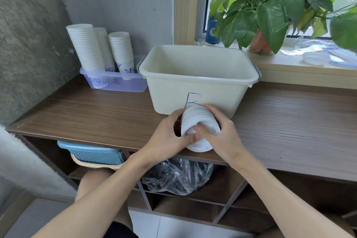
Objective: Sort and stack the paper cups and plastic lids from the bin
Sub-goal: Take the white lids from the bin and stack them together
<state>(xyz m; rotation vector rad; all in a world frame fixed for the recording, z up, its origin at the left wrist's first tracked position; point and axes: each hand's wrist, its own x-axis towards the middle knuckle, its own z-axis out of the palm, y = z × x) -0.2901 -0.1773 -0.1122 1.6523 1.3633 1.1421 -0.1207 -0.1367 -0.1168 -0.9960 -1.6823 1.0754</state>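
Three tall cup stacks upright in clear tray, far left on wooden counter. Left hand and right hand both curled tight round tilted nested cup stack, just before cream bin marked B. Plant on sill, right.

A nested stack of paper cups was gripped by the left hand and right hand; the cream bin was set just behind.

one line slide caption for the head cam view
Both hands grip a nested cup stack before the cream bin.
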